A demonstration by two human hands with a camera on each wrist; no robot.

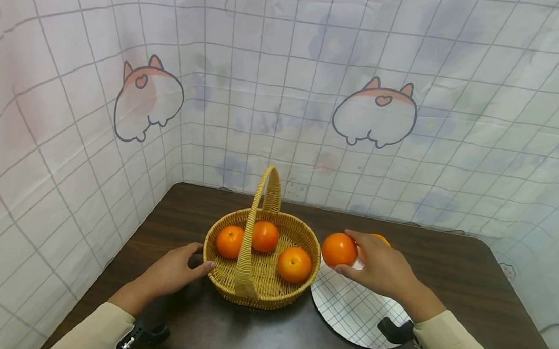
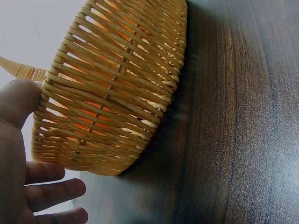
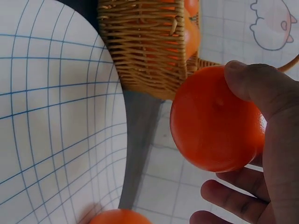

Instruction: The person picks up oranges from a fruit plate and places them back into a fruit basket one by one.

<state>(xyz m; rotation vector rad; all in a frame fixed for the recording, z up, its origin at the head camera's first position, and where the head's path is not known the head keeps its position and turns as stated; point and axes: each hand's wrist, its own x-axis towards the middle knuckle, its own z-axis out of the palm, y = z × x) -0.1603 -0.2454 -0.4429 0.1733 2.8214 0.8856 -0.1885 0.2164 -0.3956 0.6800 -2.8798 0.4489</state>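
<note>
My right hand [image 1: 383, 264] holds an orange [image 1: 339, 250] between thumb and fingers, just off the right rim of a wicker basket [image 1: 272, 303]. In the right wrist view this orange [image 3: 217, 119] is raised clear of the plate. Three oranges lie in the basket, one of them at the right [image 1: 294, 265]. At the basket's left end my left hand [image 1: 172, 271] grips the rim, the thumb [image 2: 21, 100] over its edge and the other fingers along the outside. Below my right hand is a round white plate [image 1: 348, 315] with a grid pattern. Another orange [image 1: 381, 239] is there, mostly hidden by that hand.
The basket's tall arched handle [image 1: 246, 246] rises over its middle. Everything stands on a dark wooden table [image 1: 468, 290]. Grid-patterned cloth [image 1: 301, 117] hangs behind and at the sides of the table.
</note>
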